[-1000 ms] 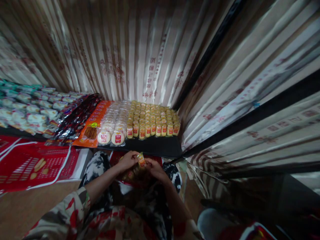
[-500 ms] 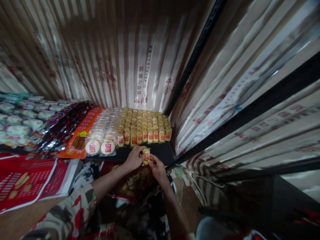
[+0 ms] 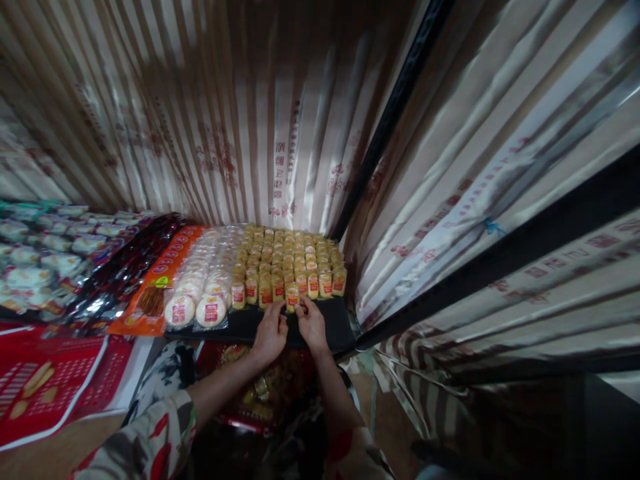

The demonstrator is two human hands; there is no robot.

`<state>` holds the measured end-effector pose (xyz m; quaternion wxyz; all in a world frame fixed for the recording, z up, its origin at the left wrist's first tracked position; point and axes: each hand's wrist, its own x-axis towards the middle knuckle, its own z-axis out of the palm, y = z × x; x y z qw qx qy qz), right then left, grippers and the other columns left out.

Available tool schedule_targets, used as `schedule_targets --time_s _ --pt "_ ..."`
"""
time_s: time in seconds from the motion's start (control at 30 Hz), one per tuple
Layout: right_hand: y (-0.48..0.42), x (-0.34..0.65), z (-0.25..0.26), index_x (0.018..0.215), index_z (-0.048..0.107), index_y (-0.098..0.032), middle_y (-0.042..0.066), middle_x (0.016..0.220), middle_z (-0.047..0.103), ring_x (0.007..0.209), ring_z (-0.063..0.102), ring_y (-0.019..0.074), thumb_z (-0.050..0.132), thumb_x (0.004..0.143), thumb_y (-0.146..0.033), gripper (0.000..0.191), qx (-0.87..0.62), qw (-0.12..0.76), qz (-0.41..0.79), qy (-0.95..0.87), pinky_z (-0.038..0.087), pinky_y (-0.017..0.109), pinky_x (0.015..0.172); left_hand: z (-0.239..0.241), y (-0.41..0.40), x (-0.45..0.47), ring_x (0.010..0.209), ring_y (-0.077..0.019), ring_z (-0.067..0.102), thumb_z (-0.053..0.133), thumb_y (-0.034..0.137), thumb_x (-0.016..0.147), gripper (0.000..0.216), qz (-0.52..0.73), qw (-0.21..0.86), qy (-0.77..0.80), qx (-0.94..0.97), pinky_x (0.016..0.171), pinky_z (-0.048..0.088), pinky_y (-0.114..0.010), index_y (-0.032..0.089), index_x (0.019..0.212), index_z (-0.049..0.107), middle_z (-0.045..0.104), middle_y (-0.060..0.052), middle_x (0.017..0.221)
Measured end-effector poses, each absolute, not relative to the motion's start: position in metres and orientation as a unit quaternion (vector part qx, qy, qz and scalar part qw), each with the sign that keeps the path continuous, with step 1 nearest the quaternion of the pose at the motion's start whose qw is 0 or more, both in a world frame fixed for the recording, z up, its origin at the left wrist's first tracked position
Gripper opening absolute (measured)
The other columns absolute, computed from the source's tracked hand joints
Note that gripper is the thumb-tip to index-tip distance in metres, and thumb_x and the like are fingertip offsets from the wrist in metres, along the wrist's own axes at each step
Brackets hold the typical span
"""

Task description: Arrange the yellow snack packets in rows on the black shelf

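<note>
Between the fingertips of my left hand (image 3: 273,328) and my right hand (image 3: 311,323) is a small yellow wrapped snack cake (image 3: 292,298) with a red label. Both hands are closed on its lower sides. It stands upright at the front of several rows of like wrapped snack cakes (image 3: 290,257). Directly left of them lie rows of round white wrapped crackers (image 3: 211,309). Below my wrists, a red bag (image 3: 260,393) holds more yellow packets, partly hidden by my arms.
A black shelf (image 3: 330,323) carries the goods. Further left are an orange snack packet (image 3: 145,300), dark shiny packets (image 3: 113,273) and white packets (image 3: 30,277). A red printed bag (image 3: 45,387) lies lower left. Striped sheeting (image 3: 240,133) and a black post (image 3: 390,120) stand behind.
Both hands have carried the snack cake forward from above the red bag to the front row on the shelf. The view has shifted slightly.
</note>
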<state>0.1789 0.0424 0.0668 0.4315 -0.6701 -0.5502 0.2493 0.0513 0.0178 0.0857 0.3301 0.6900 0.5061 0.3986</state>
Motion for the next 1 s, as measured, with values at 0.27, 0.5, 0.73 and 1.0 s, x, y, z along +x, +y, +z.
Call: schedule_targets --time_s 0.27,0.5,0.73,1.0 --pt "0.052 0.167 0.071 0.105 0.062 -0.016 0.011 0.102 0.059 0.079 0.059 0.0190 0.047 0.078 -0.025 0.032 -0.692 0.429 0.176 -0.553 0.048 0.032 0.077 0.077 0.025 0.059 0.109 -0.0173 0.052 0.038 0.001 0.070 0.055 0.378 0.341 0.491 0.707 0.099 0.043 -0.036 0.019 0.121 0.047 0.044 -0.009 0.129" --pt "0.045 0.161 0.063 0.098 0.055 -0.017 0.009 0.097 0.054 0.075 0.056 0.0168 0.043 0.081 -0.025 0.023 -0.685 0.482 0.142 -0.528 0.049 0.030 0.065 0.065 0.028 0.058 0.124 -0.0209 0.040 0.036 0.005 0.073 0.053 0.373 0.288 0.473 0.744 0.106 0.035 -0.040 0.011 0.126 0.044 0.043 -0.014 0.132" --pt "0.046 0.159 0.052 0.090 0.059 -0.020 0.007 0.097 0.055 0.093 0.052 0.0179 0.041 0.084 -0.022 0.020 -0.663 0.454 0.121 -0.583 0.045 0.031 0.083 0.049 0.031 0.058 0.125 -0.0214 0.038 0.035 0.008 0.078 0.051 0.395 0.249 0.453 0.760 0.106 0.035 -0.041 0.012 0.129 0.041 0.044 -0.014 0.132" --pt "0.046 0.157 0.059 0.081 0.063 -0.018 0.009 0.101 0.051 0.099 0.048 0.0192 0.043 0.081 -0.019 0.020 -0.672 0.432 0.097 -0.594 0.042 0.033 0.090 0.058 0.026 0.053 0.124 -0.0205 0.038 0.035 0.007 0.076 0.051 0.385 0.271 0.445 0.762 0.107 0.033 -0.037 0.010 0.126 0.043 0.043 -0.014 0.130"
